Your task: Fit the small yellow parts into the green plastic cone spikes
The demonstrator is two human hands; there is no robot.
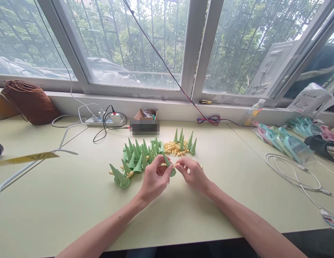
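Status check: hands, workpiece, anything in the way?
Left hand gripping green cone. Right hand pinching small yellow piece beside it. Standing cones crowd left hand; yellow pile just beyond.

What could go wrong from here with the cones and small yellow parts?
1. The right hand pinches a small yellow part by its fingertips beside the held cone; it might slip and drop.
2. The left hand, holding that cone, is close to the standing cones; a sideways bump could tip some over.
3. The yellow pile lies loose on the table, with no tray around it; a brush could scatter it.
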